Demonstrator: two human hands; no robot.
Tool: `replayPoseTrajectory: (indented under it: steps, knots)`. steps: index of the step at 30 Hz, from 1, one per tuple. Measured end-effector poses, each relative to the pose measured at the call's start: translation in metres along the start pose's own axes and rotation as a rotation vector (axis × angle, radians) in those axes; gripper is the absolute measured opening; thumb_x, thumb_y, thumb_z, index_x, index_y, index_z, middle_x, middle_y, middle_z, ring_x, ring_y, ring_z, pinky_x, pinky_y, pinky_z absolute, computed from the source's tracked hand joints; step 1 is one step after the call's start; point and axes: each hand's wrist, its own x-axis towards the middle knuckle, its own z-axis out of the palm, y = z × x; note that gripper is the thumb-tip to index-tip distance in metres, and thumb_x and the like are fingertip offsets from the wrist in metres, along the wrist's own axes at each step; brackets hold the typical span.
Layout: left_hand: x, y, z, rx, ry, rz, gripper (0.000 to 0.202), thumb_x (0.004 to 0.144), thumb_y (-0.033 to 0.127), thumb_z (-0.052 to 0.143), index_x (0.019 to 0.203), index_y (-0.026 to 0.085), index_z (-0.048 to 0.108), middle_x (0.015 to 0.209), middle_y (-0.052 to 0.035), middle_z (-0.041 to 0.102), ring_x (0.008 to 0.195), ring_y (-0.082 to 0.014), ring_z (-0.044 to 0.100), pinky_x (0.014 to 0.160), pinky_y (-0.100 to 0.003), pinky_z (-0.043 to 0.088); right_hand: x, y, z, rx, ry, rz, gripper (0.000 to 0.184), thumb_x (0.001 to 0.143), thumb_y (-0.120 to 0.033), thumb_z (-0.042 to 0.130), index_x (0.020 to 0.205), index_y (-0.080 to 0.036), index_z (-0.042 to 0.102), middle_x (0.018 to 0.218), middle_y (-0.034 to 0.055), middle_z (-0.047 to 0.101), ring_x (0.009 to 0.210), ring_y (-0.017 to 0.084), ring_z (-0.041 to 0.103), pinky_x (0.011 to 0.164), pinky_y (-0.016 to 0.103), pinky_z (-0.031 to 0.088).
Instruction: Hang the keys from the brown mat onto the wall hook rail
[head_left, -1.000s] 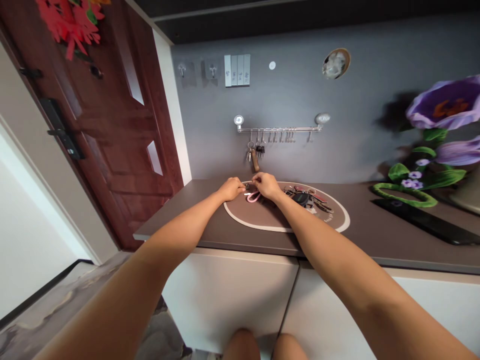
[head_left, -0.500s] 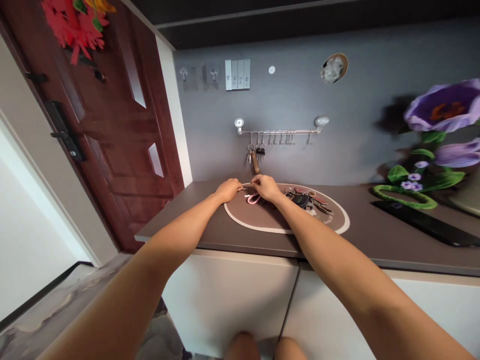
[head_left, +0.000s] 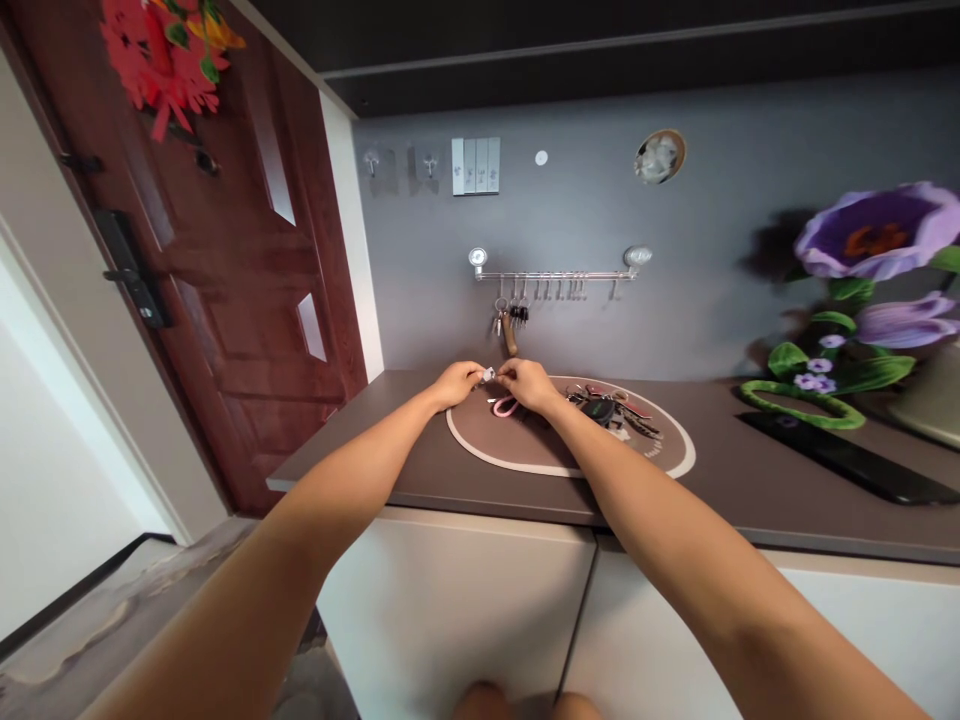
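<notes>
Both my hands meet over the left end of an oval brown mat (head_left: 525,455) on a dark countertop. My left hand (head_left: 459,383) and my right hand (head_left: 529,384) each pinch a small silvery key ring (head_left: 489,376) between them. A pink strap (head_left: 504,406) hangs from it down onto the mat, just under my right hand. To the right of my right hand lies a pile of several keys and a black fob (head_left: 609,410) on the mat.
A metal hook rail (head_left: 555,274) on the grey wall carries a key bunch (head_left: 510,320) right above my hands. A red-brown door (head_left: 187,260) stands at the left. Purple artificial flowers (head_left: 870,250) and a black flat object (head_left: 847,452) sit at the right of the counter.
My hands have lifted the key ring a little off the mat and drawn closer together. The camera has tilted slightly, so the scene sits lower in view.
</notes>
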Motion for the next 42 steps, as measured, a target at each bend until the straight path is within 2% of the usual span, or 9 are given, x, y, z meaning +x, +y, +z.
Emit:
replayPoseTrajectory:
  steps: [6, 12, 20, 25, 31, 39, 42]
  knots:
    - [-0.0006, 0.0030, 0.0001, -0.331, 0.027, -0.028, 0.026, 0.076, 0.034, 0.050, 0.078, 0.010, 0.061, 0.061, 0.0010, 0.053, 0.055, -0.0077, 0.041, 0.056, -0.021, 0.032, 0.0005, 0.0015, 0.0015, 0.046, 0.024, -0.014, 0.013, 0.072, -0.025, 0.057, 0.080, -0.019, 0.064, 0.079, 0.0033, 0.066, 0.070, 0.014, 0.058, 0.065, 0.023, 0.040]
    - [-0.0008, 0.0066, -0.0005, -0.491, -0.010, -0.024, 0.034, 0.071, 0.041, 0.056, 0.080, 0.010, 0.061, 0.061, 0.0007, 0.053, 0.055, -0.0070, 0.040, 0.055, -0.021, 0.030, 0.0005, 0.0012, 0.0019, 0.084, 0.058, -0.033, 0.017, 0.070, -0.031, 0.060, 0.081, -0.019, 0.064, 0.078, 0.0027, 0.066, 0.068, 0.013, 0.057, 0.062, 0.022, 0.039]
    - [-0.0014, 0.0101, -0.0013, -0.554, -0.032, -0.010, 0.037, 0.067, 0.045, 0.060, 0.079, 0.010, 0.062, 0.063, 0.0007, 0.053, 0.056, -0.0068, 0.040, 0.058, -0.022, 0.030, 0.0005, 0.0000, 0.0009, 0.057, 0.106, -0.042, 0.015, 0.072, -0.028, 0.058, 0.081, -0.018, 0.063, 0.080, 0.0034, 0.065, 0.069, 0.013, 0.057, 0.064, 0.022, 0.039]
    - [-0.0011, 0.0098, -0.0023, -0.570, -0.016, -0.019, 0.037, 0.065, 0.045, 0.061, 0.080, 0.011, 0.063, 0.063, 0.0008, 0.054, 0.056, -0.0071, 0.040, 0.058, -0.022, 0.031, 0.0010, 0.0001, 0.0004, 0.026, 0.100, -0.108, 0.014, 0.076, -0.026, 0.052, 0.080, -0.018, 0.064, 0.082, 0.0044, 0.065, 0.072, 0.014, 0.057, 0.066, 0.023, 0.039]
    - [-0.0008, 0.0096, -0.0027, -0.592, 0.013, -0.055, 0.031, 0.066, 0.039, 0.061, 0.082, 0.012, 0.062, 0.072, -0.0009, 0.058, 0.060, -0.0073, 0.044, 0.061, -0.022, 0.034, 0.0016, 0.0003, 0.0000, 0.015, 0.130, -0.117, 0.015, 0.077, -0.021, 0.049, 0.081, -0.017, 0.064, 0.085, 0.0058, 0.065, 0.076, 0.015, 0.056, 0.071, 0.024, 0.038]
    - [0.0017, 0.0062, -0.0034, -0.633, 0.041, -0.123, 0.018, 0.072, 0.029, 0.054, 0.072, 0.012, 0.058, 0.065, -0.0007, 0.054, 0.054, -0.0057, 0.045, 0.055, -0.021, 0.034, 0.0028, 0.0017, -0.0009, 0.055, 0.191, -0.117, 0.016, 0.077, -0.022, 0.047, 0.081, -0.017, 0.062, 0.080, 0.0046, 0.062, 0.073, 0.013, 0.053, 0.071, 0.024, 0.037]
    - [0.0013, 0.0055, -0.0034, -0.664, 0.018, -0.145, 0.016, 0.073, 0.027, 0.054, 0.068, 0.012, 0.055, 0.063, 0.0000, 0.052, 0.051, -0.0050, 0.044, 0.054, -0.020, 0.034, 0.0029, 0.0012, -0.0017, 0.099, 0.220, -0.118, 0.017, 0.078, -0.023, 0.045, 0.081, -0.017, 0.060, 0.079, 0.0042, 0.061, 0.073, 0.013, 0.052, 0.072, 0.024, 0.037]
